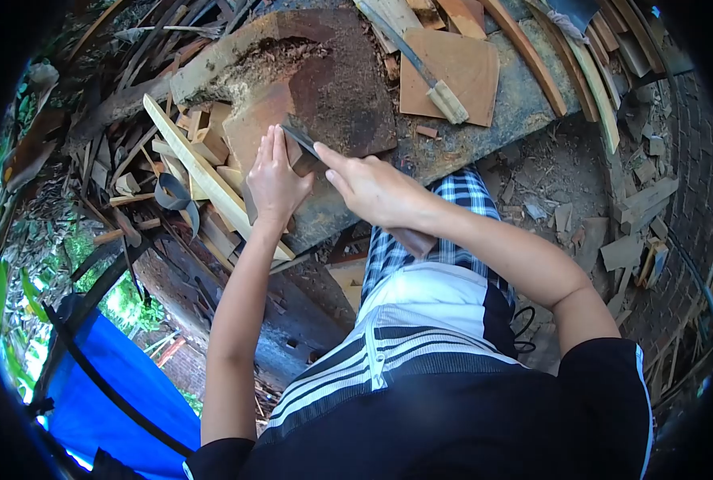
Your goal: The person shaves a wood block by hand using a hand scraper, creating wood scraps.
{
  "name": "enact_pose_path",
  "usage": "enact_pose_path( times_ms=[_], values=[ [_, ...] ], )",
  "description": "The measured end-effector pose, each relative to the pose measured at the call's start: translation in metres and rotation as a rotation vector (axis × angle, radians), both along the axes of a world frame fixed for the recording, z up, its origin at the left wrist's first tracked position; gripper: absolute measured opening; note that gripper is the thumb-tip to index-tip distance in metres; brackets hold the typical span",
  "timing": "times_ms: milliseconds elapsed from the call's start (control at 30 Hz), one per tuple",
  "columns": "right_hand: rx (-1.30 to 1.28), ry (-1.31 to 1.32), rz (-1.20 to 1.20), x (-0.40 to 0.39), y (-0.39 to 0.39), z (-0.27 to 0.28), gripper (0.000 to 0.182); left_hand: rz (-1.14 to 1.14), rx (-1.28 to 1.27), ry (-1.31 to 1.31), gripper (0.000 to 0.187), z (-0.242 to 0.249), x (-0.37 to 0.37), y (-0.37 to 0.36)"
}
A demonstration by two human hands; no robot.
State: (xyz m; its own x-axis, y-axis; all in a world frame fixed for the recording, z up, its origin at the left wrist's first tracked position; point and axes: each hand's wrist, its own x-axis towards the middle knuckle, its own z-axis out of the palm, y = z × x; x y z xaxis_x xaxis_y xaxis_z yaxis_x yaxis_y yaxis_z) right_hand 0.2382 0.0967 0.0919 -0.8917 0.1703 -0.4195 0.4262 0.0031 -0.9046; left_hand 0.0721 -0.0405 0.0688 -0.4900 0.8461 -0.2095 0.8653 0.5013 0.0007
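Observation:
My right hand (368, 184) is closed around a tool with a dark flat blade (296, 138). Its blade slants up and left toward my left fingertips, and a brown rounded end (414, 242) shows below my wrist. My left hand (275, 178) keeps its fingers straight and together against a small wooden block (302, 160), which sits under the blade between my two hands. Most of the block is covered by the hands and blade. Beneath lies a thick, worn wooden slab (344, 88) with a rough, crumbling hollow at its far side.
A tool with a wooden handle (447, 102) lies across a square brown board (460, 68) at the back. Curved wooden strips (524, 52) lie at the right. Offcuts and a long pale strip (200, 172) are heaped at the left. A blue sheet (120, 384) hangs lower left.

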Motion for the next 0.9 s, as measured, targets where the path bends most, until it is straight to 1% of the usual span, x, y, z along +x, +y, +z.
enact_pose_path(
  times_ms=[33,100,133,167,200,233,267,333,367,400,467,533,600,633,667,733,767,867,900],
  values=[
    [0.001,-0.002,0.0,-0.005,0.004,-0.003,0.051,0.008,0.007,-0.013,0.09,0.0,0.0,0.001],
    [-0.107,-0.125,0.048,-0.022,0.017,-0.007,0.051,0.001,0.029,-0.019,0.09,-0.001,0.001,0.0],
    [-0.101,-0.115,0.04,-0.023,0.013,-0.013,0.051,-0.008,0.039,-0.029,0.089,0.001,-0.001,0.002],
    [0.002,-0.033,0.007,-0.022,0.003,-0.024,0.051,-0.016,0.042,-0.025,0.089,0.0,-0.004,0.004],
    [0.098,0.04,-0.02,-0.018,-0.001,-0.019,0.051,-0.017,0.046,-0.02,0.089,0.0,-0.003,0.003],
    [0.119,0.085,-0.021,-0.006,-0.003,-0.016,0.051,-0.012,0.049,-0.018,0.089,-0.001,0.0,0.0],
    [0.108,0.076,-0.013,-0.005,-0.002,-0.016,0.051,-0.004,0.038,-0.027,0.089,-0.002,0.001,-0.003],
    [-0.083,-0.023,0.036,-0.013,0.015,-0.006,0.051,-0.006,0.024,-0.008,0.09,-0.001,0.0,0.0],
    [-0.137,-0.149,0.077,-0.023,0.022,-0.003,0.05,-0.019,0.009,0.002,0.089,0.0,-0.002,0.0],
    [-0.132,-0.139,0.075,-0.026,0.018,-0.013,0.05,-0.022,0.015,0.012,0.089,0.001,-0.002,0.001],
    [0.074,0.056,-0.033,-0.025,-0.002,-0.04,0.051,0.0,0.006,-0.011,0.087,0.001,0.0,0.002],
    [0.071,0.014,0.02,-0.01,0.007,-0.013,0.051,-0.014,0.026,-0.003,0.086,-0.002,-0.001,0.002],
    [-0.026,-0.001,0.031,-0.004,0.01,-0.001,0.051,-0.026,0.047,0.009,0.085,-0.001,0.001,-0.003],
    [0.031,0.089,-0.019,-0.011,0.006,-0.016,0.051,-0.026,0.044,0.007,0.084,0.0,0.001,-0.002],
    [0.041,0.097,-0.019,-0.016,0.009,-0.022,0.051,-0.03,0.042,0.011,0.083,0.001,0.0,0.001],
    [-0.062,-0.099,0.072,-0.027,0.018,-0.018,0.051,-0.023,0.039,0.009,0.086,0.0,-0.001,0.002],
    [-0.005,-0.047,0.042,-0.023,0.01,-0.023,0.052,-0.01,0.024,-0.007,0.088,-0.001,-0.002,0.001],
    [0.004,-0.022,0.072,0.007,0.004,0.002,0.052,-0.013,0.035,-0.006,0.089,-0.003,-0.002,-0.002],
    [0.004,0.006,0.048,0.011,0.001,0.002,0.052,-0.01,0.031,-0.01,0.089,-0.003,-0.002,-0.004]
  ],
)
